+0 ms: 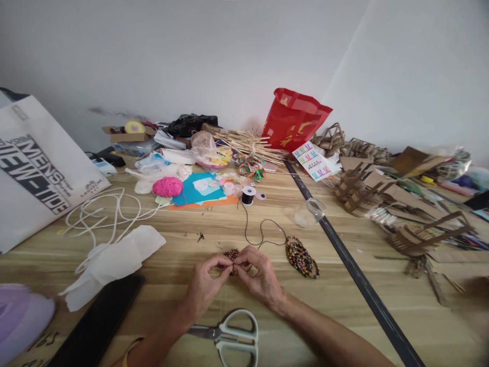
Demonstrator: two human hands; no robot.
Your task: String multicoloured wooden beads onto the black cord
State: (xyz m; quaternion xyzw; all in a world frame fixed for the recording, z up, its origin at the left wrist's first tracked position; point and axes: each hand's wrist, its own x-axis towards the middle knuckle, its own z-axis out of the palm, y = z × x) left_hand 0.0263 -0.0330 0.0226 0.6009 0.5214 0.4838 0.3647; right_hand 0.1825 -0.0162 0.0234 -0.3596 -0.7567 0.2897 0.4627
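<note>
My left hand [204, 285] and my right hand [262, 278] meet at the fingertips, each in a pinch on thin black cord [273, 243]. The exact bit between the tips is too small to make out. The cord runs in loose curves from a black spool [248, 195] with white ends toward my right hand. Small multicoloured beads [231, 253] show just behind my fingers, partly hidden. A looped beaded strand [301, 259] lies right of my right hand. Scissors [237, 334] with pale handles lie below my hands, blades pointing left.
A white paper bag [46, 173], white cord [114, 219] and a black flat object [99, 321] are on the left. Pink yarn [167, 187] and blue sheets [198, 188] lie farther back. A dark strip [355, 260] crosses the table; woven baskets [424, 232] stand right.
</note>
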